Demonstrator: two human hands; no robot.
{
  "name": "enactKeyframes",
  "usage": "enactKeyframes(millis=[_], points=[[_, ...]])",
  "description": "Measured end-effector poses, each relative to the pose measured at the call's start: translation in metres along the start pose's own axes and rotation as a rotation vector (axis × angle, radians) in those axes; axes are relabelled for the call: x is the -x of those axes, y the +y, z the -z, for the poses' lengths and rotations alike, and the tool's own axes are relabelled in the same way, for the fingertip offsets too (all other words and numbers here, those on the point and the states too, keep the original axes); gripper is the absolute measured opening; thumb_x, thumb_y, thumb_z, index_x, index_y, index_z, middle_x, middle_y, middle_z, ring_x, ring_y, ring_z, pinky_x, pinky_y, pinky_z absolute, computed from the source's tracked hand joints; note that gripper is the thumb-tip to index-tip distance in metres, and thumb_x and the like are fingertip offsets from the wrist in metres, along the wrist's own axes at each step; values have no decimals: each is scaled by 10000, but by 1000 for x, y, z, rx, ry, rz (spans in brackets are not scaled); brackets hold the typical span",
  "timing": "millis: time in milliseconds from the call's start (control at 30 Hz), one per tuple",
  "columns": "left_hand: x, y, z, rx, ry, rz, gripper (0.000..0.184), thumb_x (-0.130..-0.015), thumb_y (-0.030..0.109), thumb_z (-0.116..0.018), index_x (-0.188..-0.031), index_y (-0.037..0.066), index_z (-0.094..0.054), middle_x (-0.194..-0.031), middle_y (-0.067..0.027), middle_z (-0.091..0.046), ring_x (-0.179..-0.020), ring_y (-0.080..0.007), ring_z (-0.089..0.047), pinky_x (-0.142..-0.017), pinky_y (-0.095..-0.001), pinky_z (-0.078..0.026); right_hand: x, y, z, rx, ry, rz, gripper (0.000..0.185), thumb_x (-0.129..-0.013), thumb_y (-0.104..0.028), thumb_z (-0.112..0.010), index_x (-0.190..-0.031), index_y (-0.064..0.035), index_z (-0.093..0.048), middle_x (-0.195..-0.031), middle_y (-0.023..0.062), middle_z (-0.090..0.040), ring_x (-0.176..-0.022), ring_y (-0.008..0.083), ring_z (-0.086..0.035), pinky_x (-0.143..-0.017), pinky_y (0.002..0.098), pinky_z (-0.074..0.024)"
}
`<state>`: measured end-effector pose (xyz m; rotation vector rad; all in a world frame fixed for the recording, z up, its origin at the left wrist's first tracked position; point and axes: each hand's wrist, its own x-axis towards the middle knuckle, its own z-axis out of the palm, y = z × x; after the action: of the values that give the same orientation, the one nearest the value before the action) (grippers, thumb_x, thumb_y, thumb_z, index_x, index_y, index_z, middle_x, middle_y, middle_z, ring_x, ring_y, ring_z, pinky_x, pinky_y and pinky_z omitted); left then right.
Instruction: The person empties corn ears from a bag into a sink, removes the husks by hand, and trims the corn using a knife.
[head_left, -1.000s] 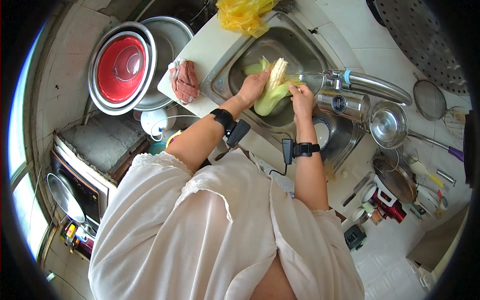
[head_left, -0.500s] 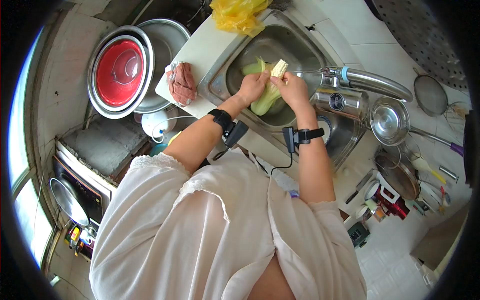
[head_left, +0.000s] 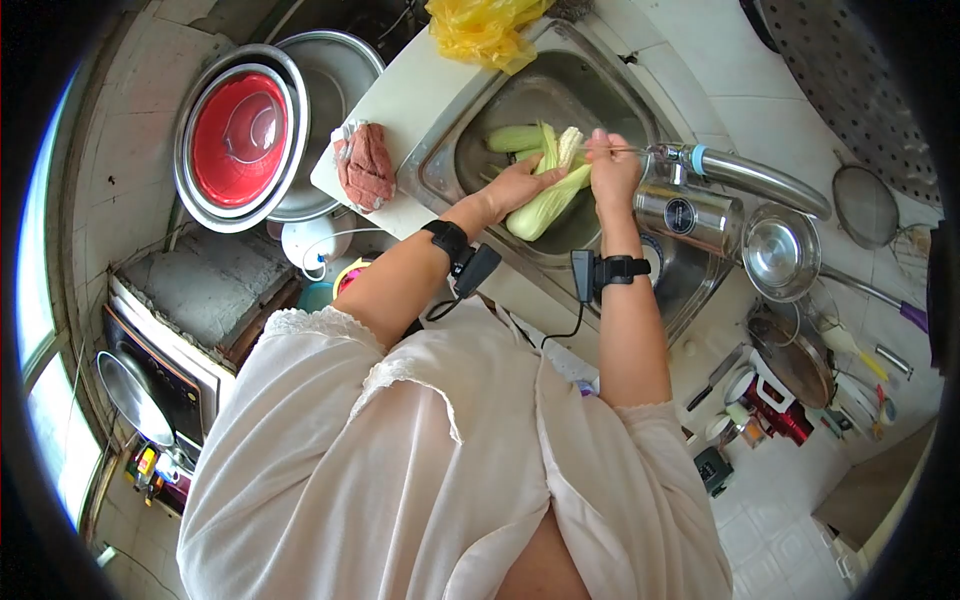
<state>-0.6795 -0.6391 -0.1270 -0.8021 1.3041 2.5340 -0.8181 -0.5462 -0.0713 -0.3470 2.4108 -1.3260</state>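
Over the steel sink (head_left: 560, 75), my left hand (head_left: 520, 187) is closed round a partly husked corn cob (head_left: 545, 208). Pale kernels show at the cob's upper end, and green husk covers the lower part. My right hand (head_left: 613, 170) is closed just right of the bare tip, beside the thin stream from the faucet (head_left: 745, 172); what its fingers hold, if anything, is too small to make out. Another green-husked cob (head_left: 512, 138) lies in the basin beyond my left hand.
A yellow plastic bag (head_left: 485, 35) and a brownish-pink cloth (head_left: 365, 168) lie on the counter left of the sink. Metal basins with a red bowl (head_left: 240, 135) stand further left. A steel canister (head_left: 700, 214) and a pan (head_left: 780, 253) are at the right.
My right hand has moved right, away from the cob's tip. The kernels are less exposed than a second ago, with husk strips standing around them.
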Motion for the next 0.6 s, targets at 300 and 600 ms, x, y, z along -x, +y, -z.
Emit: enactKeyframes(millis=[300,600], points=[[19,24,-3,-496,32,-131,682,-987,448,-704,-1518,81,-485,-1313,-157,-666,-1162,-222,-628,-988,-358,-502,-9,-13,14,685,-457,316,321,-904,-244,-742,-1184,-87,-727,-1276,96,-658,-1163,320,-643,-1008,383,-496],[6,9,19,-84,-7,-26,519,-1043,407,-626,-1425,58,-579,-1212,-97,-700,-1016,-155,-671,-881,-309,-539,-8,17,-12,197,-338,10,230,-924,-240,-767,-955,-20,-708,-964,71,-733,-854,202,-701,-783,353,-550]])
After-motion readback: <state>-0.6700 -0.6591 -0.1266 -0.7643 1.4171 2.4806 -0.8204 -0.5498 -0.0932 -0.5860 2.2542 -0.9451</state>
